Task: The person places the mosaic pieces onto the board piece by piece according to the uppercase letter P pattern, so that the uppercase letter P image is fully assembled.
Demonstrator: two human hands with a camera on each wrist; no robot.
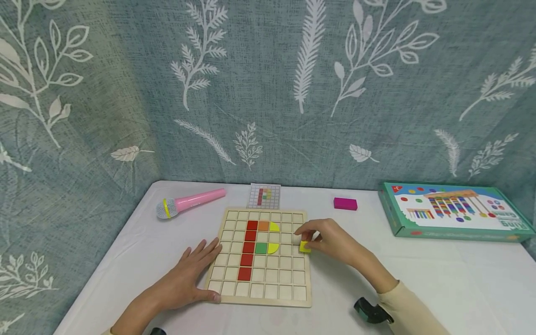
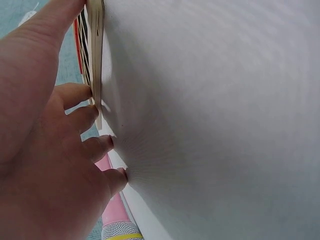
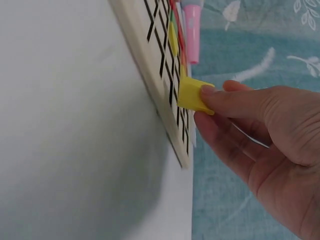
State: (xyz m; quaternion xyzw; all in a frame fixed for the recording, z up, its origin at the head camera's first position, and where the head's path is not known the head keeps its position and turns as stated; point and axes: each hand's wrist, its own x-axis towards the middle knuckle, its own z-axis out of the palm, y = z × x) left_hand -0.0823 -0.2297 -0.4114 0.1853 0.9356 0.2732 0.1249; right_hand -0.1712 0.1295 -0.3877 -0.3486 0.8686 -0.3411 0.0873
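A wooden grid board (image 1: 284,298) lies on the white table, with a column of red squares (image 1: 247,260), an orange square (image 1: 263,226), a green square (image 1: 261,248) and two yellow rounded pieces (image 1: 273,248) in its cells. My left hand (image 1: 184,274) rests along the board's left side, fingers spread and thumb at the near corner. Above the board's right edge, my right hand (image 1: 331,239) pinches a yellow square tile (image 3: 194,94) between thumb and fingers. In the right wrist view the tile is tilted, its far side near the board.
Behind the board lies a printed pattern card (image 1: 264,195). A pink toy microphone (image 1: 197,201) lies at the back left. Toward the back right are a magenta block (image 1: 345,204) and a green-edged toy box (image 1: 456,211). A patterned curtain (image 1: 268,93) hangs behind the table.
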